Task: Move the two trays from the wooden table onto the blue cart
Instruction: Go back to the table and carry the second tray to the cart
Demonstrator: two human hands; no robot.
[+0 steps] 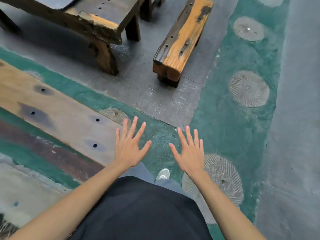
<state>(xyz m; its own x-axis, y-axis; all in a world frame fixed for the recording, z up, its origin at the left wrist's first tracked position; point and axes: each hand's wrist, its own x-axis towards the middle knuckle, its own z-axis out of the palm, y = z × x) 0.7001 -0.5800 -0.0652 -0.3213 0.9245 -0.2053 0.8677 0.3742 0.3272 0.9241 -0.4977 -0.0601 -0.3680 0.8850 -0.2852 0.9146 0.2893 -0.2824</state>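
My left hand point(130, 148) and my right hand point(189, 151) are stretched out in front of me, palms down, fingers spread, holding nothing. They hover over the green and grey floor, side by side and apart. A dark wooden table point(97, 18) stands at the top left, only its corner and legs showing. No tray and no blue cart are in view.
A wooden bench point(181, 37) stands on the floor at the top centre. A long worn plank surface point(52, 111) runs along my left. Round ribbed stones point(249, 88) are set in the green floor strip on the right. My shoe point(163, 174) shows below my hands.
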